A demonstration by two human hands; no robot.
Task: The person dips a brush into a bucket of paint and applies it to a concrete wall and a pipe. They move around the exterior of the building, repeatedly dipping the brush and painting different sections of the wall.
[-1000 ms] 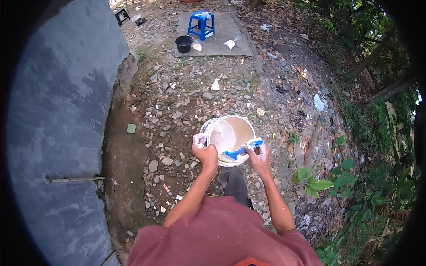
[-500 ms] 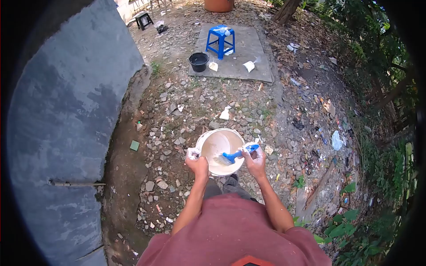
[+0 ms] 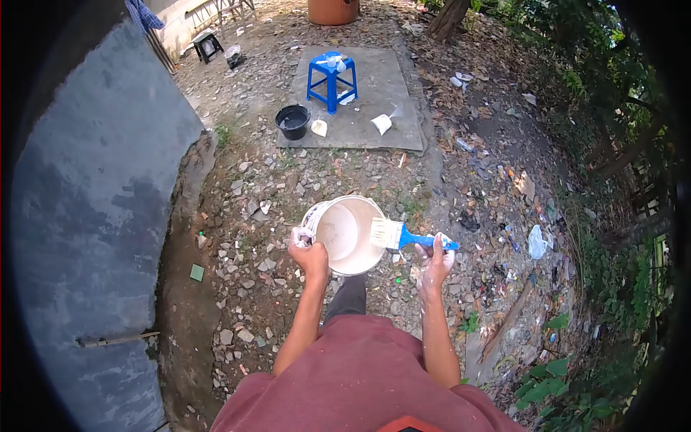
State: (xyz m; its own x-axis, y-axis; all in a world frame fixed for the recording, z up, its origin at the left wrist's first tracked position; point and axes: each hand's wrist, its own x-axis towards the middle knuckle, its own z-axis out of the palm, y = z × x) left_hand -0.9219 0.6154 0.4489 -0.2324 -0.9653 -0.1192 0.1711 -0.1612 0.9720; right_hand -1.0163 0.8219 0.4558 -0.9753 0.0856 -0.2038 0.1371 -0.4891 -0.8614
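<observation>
A white bucket with pale residue inside is tilted in front of my body, its mouth facing me. My left hand is closed on the bucket's left side. In my right hand is the blue handle of a wide paintbrush. The pale bristles point left and overlap the bucket's right rim in view. White smears cover the fingers of both hands.
A grey wall runs along the left. Ahead, a blue stool stands on a concrete slab, with a black bucket and white bags. Stones and litter cover the ground; plants grow at the right.
The brush has come out of the bucket's mouth to the right and is turned flat, bristles left. The bucket has tilted more, and the whole view has shifted.
</observation>
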